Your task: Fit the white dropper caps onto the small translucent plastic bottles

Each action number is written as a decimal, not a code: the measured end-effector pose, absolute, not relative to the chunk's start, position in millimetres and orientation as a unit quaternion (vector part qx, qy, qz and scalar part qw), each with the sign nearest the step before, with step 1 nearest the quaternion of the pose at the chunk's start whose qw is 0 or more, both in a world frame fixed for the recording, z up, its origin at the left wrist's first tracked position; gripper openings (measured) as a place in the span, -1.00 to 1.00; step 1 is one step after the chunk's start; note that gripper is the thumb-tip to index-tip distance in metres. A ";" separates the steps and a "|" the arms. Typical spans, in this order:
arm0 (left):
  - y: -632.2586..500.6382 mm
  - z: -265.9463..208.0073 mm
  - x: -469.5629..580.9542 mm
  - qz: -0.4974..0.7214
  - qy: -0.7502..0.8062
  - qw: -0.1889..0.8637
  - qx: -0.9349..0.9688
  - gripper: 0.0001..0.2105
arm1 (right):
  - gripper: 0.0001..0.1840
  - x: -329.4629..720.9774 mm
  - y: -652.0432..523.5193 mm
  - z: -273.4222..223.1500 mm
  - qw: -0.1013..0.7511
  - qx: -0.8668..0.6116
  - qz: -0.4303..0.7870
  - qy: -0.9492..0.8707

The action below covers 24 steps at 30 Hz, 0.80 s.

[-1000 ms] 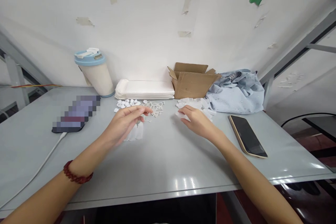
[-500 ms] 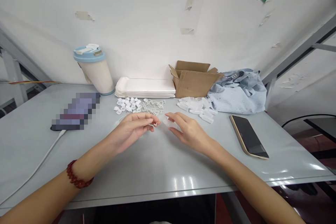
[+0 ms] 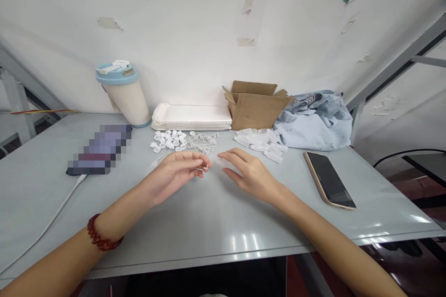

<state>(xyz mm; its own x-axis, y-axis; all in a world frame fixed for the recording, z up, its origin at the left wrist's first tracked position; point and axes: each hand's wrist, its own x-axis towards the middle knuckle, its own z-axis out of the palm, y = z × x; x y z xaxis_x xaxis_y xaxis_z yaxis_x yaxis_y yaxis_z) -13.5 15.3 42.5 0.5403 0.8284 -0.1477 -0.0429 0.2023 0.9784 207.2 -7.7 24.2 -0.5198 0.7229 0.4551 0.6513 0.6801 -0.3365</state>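
Note:
My left hand [image 3: 179,174] is closed, thumb against fingers, on a thin white piece [image 3: 206,167]. Only its short end shows; it resembles the pale cords [image 3: 203,141] heaped just behind. Facing it, my right hand [image 3: 249,171] curls its thumb and fingers around a small translucent plastic tube [image 3: 220,161], mostly hidden by the fingers. The two hands are a little apart, above the grey table [image 3: 195,232]. Behind the left hand lies a pile of small white caps [image 3: 169,140]. More translucent tubes [image 3: 259,138] lie in a pile behind the right hand.
A stack of white flat packs [image 3: 191,117] and an open cardboard box [image 3: 259,110] stand by the wall. A lidded cup [image 3: 127,100] and a charging phone [image 3: 101,151] are at left. Light blue cloth [image 3: 315,125] and another phone [image 3: 329,180] are at right.
The view has shifted very slightly. The fingers of both hands have barely moved, and the tube shows less beside my right fingertips.

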 end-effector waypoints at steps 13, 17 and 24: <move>8.5 32.4 -6.0 0.308 0.417 0.585 0.624 -0.72 | -0.75 198.3 -16.3 25.4 0.353 -0.345 0.146 -0.857; 5.8 33.4 -4.0 0.318 0.407 0.542 0.662 -0.74 | -0.75 197.0 -17.0 25.2 0.373 -0.342 0.164 -0.847; -1.1 36.7 -0.9 0.311 0.431 0.388 0.753 -0.82 | -0.69 194.7 -18.4 19.5 0.392 -0.366 0.186 -0.823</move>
<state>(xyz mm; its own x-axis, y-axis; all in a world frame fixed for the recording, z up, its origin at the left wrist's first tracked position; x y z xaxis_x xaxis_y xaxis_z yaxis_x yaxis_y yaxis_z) -0.9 -1.1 36.7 0.4350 0.8905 0.1334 0.4083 -0.3272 0.8522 194.7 -18.4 19.5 -0.4247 0.7481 0.5098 0.4567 0.6633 -0.5929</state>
